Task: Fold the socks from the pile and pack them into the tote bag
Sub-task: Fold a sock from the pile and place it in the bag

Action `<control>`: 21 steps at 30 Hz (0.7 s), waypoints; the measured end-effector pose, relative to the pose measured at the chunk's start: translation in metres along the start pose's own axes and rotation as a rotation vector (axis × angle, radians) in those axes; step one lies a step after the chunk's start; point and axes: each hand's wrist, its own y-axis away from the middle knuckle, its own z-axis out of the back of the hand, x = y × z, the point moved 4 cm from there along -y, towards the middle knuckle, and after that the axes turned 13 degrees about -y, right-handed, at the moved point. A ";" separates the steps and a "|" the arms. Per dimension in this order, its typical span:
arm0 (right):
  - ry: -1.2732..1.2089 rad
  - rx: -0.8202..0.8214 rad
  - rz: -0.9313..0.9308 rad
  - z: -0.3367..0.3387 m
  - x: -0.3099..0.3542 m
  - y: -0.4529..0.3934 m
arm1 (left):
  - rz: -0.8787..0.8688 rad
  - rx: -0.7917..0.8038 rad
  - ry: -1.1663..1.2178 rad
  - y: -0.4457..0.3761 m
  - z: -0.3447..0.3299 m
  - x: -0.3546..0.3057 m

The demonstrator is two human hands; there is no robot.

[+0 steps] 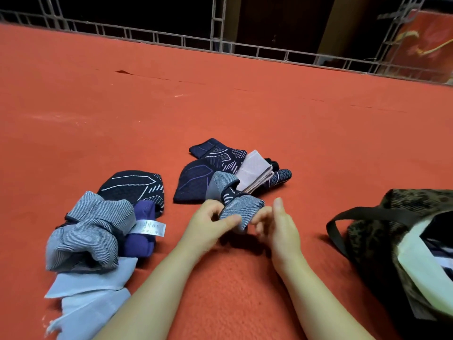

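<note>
Nearest me, my left hand (208,223) pinches the near end of the grey striped sock (239,209) and my right hand (274,224) curls its fingers round the same end. The sock's long axis runs away from me toward the pile (220,168). The tote bag (382,229) lies rightward, closer to my right hand

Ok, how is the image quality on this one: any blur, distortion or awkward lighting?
Head view: wide-angle bending curves the grey metal railing at the top; beyond it the background is nearly black; the left hand and right hand on the grey striped sock look slightly motion-softened; light on the orange-red carpet is even, with soft shadows under the hands.
</note>
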 end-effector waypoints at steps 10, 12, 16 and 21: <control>0.255 0.128 0.284 0.036 0.014 0.005 | -0.041 0.445 0.260 0.020 -0.026 -0.010; 0.220 0.238 0.177 0.029 0.010 0.008 | -0.019 0.415 0.305 0.022 -0.023 -0.013; 0.178 0.403 0.001 0.024 0.009 0.014 | -0.015 0.277 0.307 0.020 -0.018 -0.015; 0.133 0.157 0.034 0.027 0.016 0.012 | 0.050 -0.119 0.289 0.006 0.003 -0.005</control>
